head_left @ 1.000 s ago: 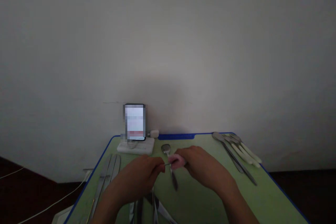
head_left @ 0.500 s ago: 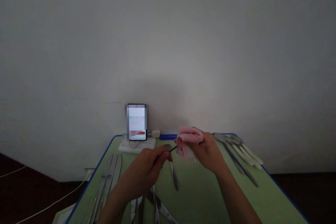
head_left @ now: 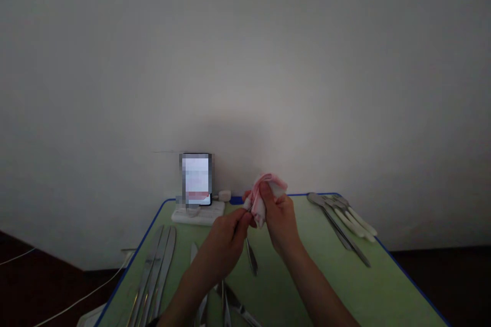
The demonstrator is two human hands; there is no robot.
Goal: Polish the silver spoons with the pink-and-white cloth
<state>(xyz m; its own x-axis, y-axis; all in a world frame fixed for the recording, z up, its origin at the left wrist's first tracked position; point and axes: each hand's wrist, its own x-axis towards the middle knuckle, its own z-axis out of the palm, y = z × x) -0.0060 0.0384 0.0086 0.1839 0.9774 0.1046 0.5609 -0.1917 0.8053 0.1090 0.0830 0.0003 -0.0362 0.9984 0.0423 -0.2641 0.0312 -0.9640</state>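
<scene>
My left hand [head_left: 230, 235] is closed in a pinch on a thin metal piece of cutlery, mostly hidden by my fingers and the cloth, so its kind does not show. A pink and white cloth [head_left: 260, 209] is bunched around the other part of it. My right hand [head_left: 282, 217] grips this cloth, the thumb pressed on top, right beside the left fingertips. Below the hands a metal utensil [head_left: 251, 260] lies on the green table [head_left: 284, 276], its far end covered by my hands.
Several table knives [head_left: 163, 265] lie side by side at the left. More metal cutlery [head_left: 236, 304] is at the near edge. White-handled forks [head_left: 351, 217] and long metal spoons [head_left: 341, 230] lie at right. A phone [head_left: 197, 179] stands by a white power strip [head_left: 203, 213] against the wall.
My right hand has moved left, closer to my left hand, and turned so its thumb presses on the cloth. The metal shaft that showed between the hands is now mostly covered.
</scene>
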